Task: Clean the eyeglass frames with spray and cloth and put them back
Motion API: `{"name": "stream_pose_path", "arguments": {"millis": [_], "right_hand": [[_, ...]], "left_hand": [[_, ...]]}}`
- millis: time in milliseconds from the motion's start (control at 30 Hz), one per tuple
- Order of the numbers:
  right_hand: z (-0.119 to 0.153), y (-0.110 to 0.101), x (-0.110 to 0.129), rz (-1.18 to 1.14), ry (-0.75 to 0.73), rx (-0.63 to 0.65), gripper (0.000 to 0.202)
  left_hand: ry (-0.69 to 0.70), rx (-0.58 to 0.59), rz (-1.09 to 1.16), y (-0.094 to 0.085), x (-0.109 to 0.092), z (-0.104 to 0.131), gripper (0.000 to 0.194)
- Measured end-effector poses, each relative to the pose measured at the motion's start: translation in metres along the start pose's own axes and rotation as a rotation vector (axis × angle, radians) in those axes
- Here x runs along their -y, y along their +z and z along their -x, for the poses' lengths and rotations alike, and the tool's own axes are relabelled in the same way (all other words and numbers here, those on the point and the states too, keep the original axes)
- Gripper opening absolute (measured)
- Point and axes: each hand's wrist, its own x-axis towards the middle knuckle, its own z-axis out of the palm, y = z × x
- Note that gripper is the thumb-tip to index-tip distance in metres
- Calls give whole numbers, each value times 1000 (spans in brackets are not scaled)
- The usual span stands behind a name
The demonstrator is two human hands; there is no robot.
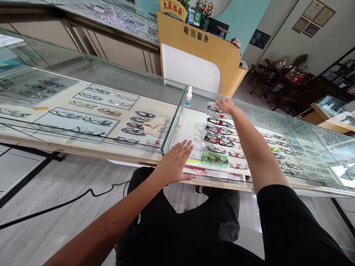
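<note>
Your left hand [177, 160] lies flat with an open grip on the near edge of the glass counter [111, 122], holding nothing. Just past its fingers, glasses [217, 138] sit in rows inside the case. Your right hand [226, 106] is stretched far across, at the back row. Its fingers touch a pair of glasses there; you cannot tell if the grip is closed. A small white bottle [189, 96] stands to its left.
</note>
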Motion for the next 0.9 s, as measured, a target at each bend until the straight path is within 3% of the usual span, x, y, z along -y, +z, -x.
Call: {"name": "stream_pose_path", "arguments": {"millis": [200,333,433,567,767,900], "right_hand": [[25,-16,7,-134,-64,-169,53],[62,-21,10,-534,-134,-328,30],[93,-19,8,-877,-192,-293,25],[116,-14,0,-1145,-219,-199,29],[115,7,-13,-1439,-90,-172,46],[115,24,-25,-1557,-125,-116,51]], "left_hand": [[3,-1,0,2,5,-6,120],[-22,27,-34,2,9,-11,119],[-23,26,-42,3,11,-15,115],[-19,-4,-59,6,12,-15,108],[-61,-26,-71,12,9,-17,98],[-103,-45,-78,14,6,-18,89]]}}
